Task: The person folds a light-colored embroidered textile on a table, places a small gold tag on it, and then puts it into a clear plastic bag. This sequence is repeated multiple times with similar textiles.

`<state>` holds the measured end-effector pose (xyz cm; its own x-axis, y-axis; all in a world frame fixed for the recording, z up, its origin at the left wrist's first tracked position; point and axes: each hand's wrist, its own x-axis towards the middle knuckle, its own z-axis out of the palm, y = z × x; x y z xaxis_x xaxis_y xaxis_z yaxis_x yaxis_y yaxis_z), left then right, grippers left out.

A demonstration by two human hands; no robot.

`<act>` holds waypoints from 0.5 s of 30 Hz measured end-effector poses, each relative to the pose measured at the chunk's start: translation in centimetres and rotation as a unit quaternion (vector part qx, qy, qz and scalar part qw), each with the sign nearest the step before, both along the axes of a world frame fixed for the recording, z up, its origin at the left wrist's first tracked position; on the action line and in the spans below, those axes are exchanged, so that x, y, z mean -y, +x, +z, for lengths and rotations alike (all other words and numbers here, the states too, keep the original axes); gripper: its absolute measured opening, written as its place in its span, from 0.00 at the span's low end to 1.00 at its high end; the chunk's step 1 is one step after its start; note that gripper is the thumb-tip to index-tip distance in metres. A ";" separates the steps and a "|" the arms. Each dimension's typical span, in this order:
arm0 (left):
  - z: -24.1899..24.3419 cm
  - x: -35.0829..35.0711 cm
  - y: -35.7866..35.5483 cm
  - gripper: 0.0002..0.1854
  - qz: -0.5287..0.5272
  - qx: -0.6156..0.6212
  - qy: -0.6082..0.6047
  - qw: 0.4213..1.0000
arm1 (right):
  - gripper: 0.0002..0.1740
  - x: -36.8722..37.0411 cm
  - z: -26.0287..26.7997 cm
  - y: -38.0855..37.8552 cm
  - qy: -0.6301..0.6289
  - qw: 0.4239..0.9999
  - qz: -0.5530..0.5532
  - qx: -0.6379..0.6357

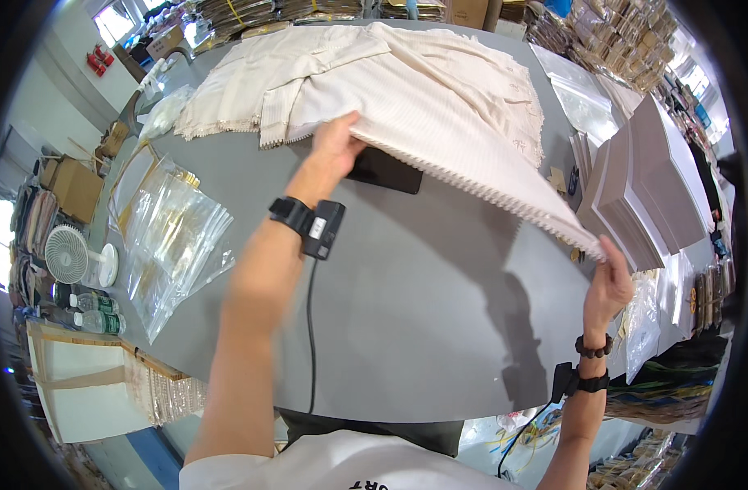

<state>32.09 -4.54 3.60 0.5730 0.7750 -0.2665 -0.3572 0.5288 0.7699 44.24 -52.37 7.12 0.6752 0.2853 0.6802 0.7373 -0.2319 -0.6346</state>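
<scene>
A cream ribbed garment with lace-like trim (435, 116) lies over the far part of the grey table (410, 306). My left hand (337, 147) pinches its near trimmed edge close to the middle. My right hand (609, 285) grips a corner of the same edge at the right, and the edge is stretched between both hands above the table, casting a shadow. A dark flat object, perhaps a phone (389, 173), lies partly under the cloth beside my left hand. Both wrists wear strapped black devices with cables.
Clear plastic bags (172, 239) lie at the left, near a small white fan (68, 254) and plastic bottles (98, 321). Stacks of grey-white card sheets (643, 184) stand at the right. More clear plastic packaging (585, 104) lies at the back right. An open box (74, 392) holds packed items at the lower left.
</scene>
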 end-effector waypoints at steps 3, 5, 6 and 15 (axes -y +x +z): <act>2.8 -6.6 -1.7 0.19 0.047 -0.007 0.085 0.995 | 0.20 -1.5 0.8 -2.1 -0.135 0.975 0.085 0.153; 6.3 -11.9 -3.6 0.19 0.091 0.071 0.090 0.989 | 0.20 -2.4 1.0 -3.5 -0.095 0.973 0.110 0.179; 7.9 -14.1 -4.3 0.20 0.114 0.080 0.081 0.987 | 0.20 -2.6 1.0 -3.8 -0.072 0.974 0.114 0.185; 5.0 -16.0 -14.7 0.23 0.239 0.069 0.098 0.964 | 0.13 6.6 -3.7 -2.8 0.104 0.977 -0.123 -0.140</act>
